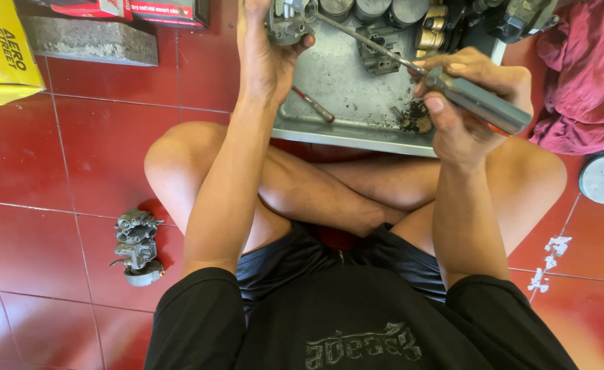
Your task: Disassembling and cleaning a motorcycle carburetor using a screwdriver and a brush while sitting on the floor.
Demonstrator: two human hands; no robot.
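Carburetor part [287, 20] sits at top centre of the view, gripped in the left hand [268, 58], fingers wrapped round its underside, held above the far left corner of the metal tray [343, 127]. It's a small grey cast-metal body, dull and grimy, partly cut off by the top edge, so its full shape can't be told. Screwdriver [453, 89] runs diagonally from the right hand [470, 103] up-left into the part: thin steel shaft, tip meeting the body, grey handle with an orange end clamped in a closed fist, thumb pressing along the handle. Right hand is lower and right of the part, over the tray's near right corner. Tray rests on the red tile floor [76, 157] just beyond the crossed bare legs; inside it lie a small red-handled tool [312, 104], another grey casting [379, 56], and some dark debris [412, 118]. Along its far edge, round metal cylinders [370, 8]. On the floor left of the knee, a second carburetor [137, 247], well apart from both hands. Crumpled red cloth [586, 68] at right, yellow box [0, 51] at top left.
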